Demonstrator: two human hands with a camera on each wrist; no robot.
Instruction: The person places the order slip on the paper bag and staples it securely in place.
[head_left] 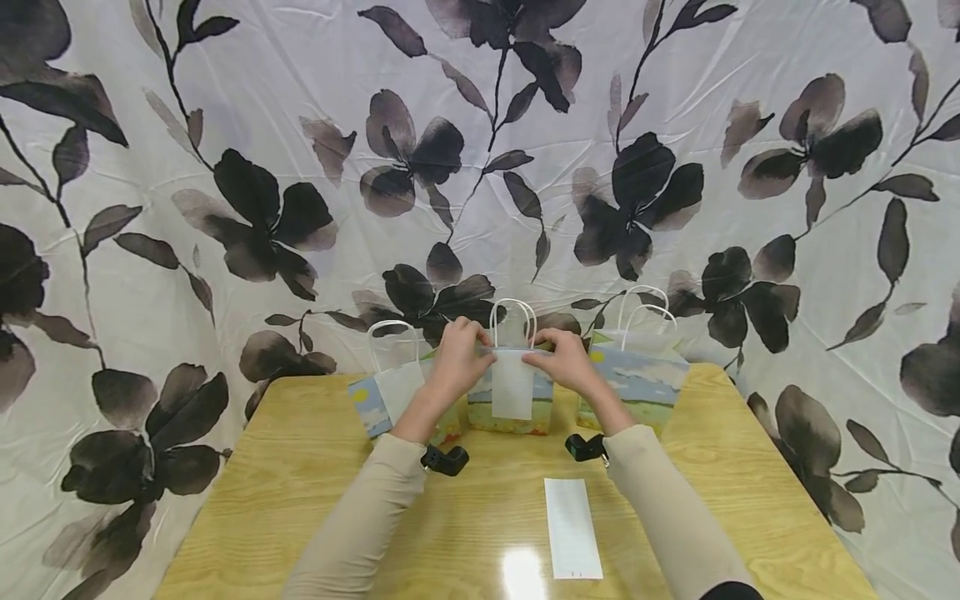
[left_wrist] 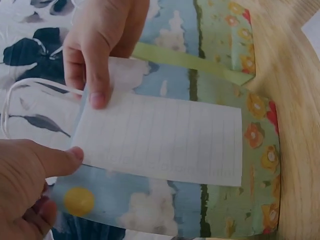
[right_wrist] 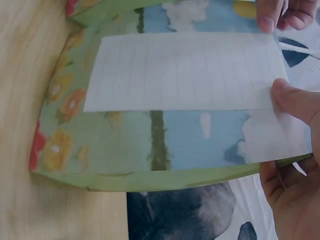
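Observation:
A small paper gift bag (head_left: 480,408) printed with sky, clouds and flowers stands in the middle at the table's back, its white loop handles up. A faintly lined white paper strip (head_left: 512,390) lies flat against its front, top end at the bag's rim. My left hand (head_left: 459,362) pinches the rim and strip at the upper left corner, thumb in front, beside the yellow sun (left_wrist: 79,201). At the other top corner my right hand (head_left: 566,360) pinches likewise, its thumb on the strip and its fingers (right_wrist: 270,182) behind the bag.
A similar bag (head_left: 367,404) with a white strip (head_left: 397,385) on its front stands at left, partly behind my left arm. Another bag (head_left: 637,375) stands at right. A white paper strip (head_left: 573,529) lies on the wooden table (head_left: 300,483). Floral cloth (head_left: 525,250) hangs behind.

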